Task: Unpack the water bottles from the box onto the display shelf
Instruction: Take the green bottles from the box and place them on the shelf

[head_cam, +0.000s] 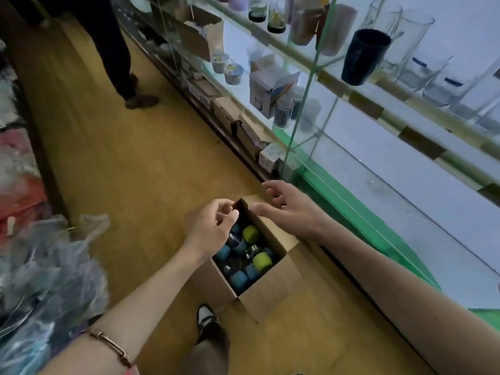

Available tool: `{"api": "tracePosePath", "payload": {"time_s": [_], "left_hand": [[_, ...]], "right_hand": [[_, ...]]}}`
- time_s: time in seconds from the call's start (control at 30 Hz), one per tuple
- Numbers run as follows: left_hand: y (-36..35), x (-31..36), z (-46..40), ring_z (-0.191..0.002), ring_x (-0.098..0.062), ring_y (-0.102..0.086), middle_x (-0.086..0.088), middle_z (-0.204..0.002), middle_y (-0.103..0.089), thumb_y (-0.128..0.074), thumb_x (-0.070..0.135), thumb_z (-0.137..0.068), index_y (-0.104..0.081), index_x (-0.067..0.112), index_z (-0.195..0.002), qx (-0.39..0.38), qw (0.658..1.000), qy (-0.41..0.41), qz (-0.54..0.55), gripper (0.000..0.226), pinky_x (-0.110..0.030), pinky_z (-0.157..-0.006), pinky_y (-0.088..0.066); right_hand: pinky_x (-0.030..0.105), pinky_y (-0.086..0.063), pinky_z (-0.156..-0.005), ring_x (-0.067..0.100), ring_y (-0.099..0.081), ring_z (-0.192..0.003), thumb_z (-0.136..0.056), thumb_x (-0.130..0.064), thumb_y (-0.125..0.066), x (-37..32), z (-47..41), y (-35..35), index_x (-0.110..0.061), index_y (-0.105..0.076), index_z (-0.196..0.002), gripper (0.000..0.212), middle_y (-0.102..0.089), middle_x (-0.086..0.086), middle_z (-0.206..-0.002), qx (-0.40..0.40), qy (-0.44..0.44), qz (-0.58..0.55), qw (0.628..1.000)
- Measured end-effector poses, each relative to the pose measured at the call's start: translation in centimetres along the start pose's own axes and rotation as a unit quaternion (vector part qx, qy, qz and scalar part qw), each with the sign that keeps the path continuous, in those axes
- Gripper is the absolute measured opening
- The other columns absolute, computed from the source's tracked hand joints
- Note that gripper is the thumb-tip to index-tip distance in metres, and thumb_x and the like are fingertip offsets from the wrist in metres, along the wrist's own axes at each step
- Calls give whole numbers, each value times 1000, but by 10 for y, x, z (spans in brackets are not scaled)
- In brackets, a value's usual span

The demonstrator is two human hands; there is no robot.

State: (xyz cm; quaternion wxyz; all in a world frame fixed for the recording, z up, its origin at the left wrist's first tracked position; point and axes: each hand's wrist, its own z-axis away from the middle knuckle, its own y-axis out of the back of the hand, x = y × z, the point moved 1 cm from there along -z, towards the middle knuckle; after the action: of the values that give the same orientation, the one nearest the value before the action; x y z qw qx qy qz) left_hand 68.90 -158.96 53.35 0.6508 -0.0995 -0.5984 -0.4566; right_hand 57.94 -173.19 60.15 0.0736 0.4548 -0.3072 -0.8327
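An open cardboard box [270, 296] stands on the floor below me, holding several water bottles with blue caps [239, 280] and two with green caps [262, 261]. My left hand [209, 229] hovers over the box's far left corner with its fingers curled and apart, holding nothing that I can see. Above the far right edge, my right hand [290, 209] is spread flat and empty. The glass display shelf [384, 185] runs along the right, its lower level bare beside the box.
Upper shelf levels hold glasses [414, 47], a dark cup [364, 56], small boxes and jars. Another person's legs [119, 63] stand further down the aisle. Plastic-wrapped goods [46, 280] pile up on the left. My shoe [205, 316] is just before the box.
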Motion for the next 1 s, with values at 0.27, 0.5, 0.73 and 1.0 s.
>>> {"api": "tracePosePath", "payload": {"time_s": [0.27, 0.5, 0.73, 1.0], "left_hand": [[8, -108, -80, -89, -10, -54, 7, -101, -58, -50, 22, -96, -57, 20, -111, -86, 987, 79, -109, 17, -20, -72, -37], [-31, -207, -98, -100, -15, -55, 3, -109, -59, -51, 30, -95, -58, 23, -110, -161, 962, 199, -96, 18, -27, -80, -41], [-109, -292, -136, -97, -14, -55, 5, -102, -60, -54, 34, -93, -61, 18, -107, -92, 954, 286, -20, 22, -26, -79, -38], [-212, -397, -186, -100, -13, -52, 1, -114, -59, -53, 34, -95, -60, 15, -111, -104, 937, 332, -30, 27, -24, -79, -37]], "right_hand": [[39, -43, -102, 19, -47, -124, -86, -56, -56, 37, -103, -71, -20, -35, -143, 70, -45, 2, -141, -36, -107, 44, 993], [37, -40, -103, 23, -43, -129, -86, -57, -56, 114, -164, -120, -16, -31, -145, 76, -40, 8, -144, -130, -159, 103, 973], [40, -41, -104, 26, -43, -129, -86, -56, -58, 219, -247, -168, -15, -29, -147, 79, -41, 9, -144, -185, -187, 130, 956], [38, -39, -104, 27, -43, -128, -82, -54, -64, 339, -323, -238, -14, -26, -147, 85, -36, 11, -144, -232, -182, 163, 942]]}}
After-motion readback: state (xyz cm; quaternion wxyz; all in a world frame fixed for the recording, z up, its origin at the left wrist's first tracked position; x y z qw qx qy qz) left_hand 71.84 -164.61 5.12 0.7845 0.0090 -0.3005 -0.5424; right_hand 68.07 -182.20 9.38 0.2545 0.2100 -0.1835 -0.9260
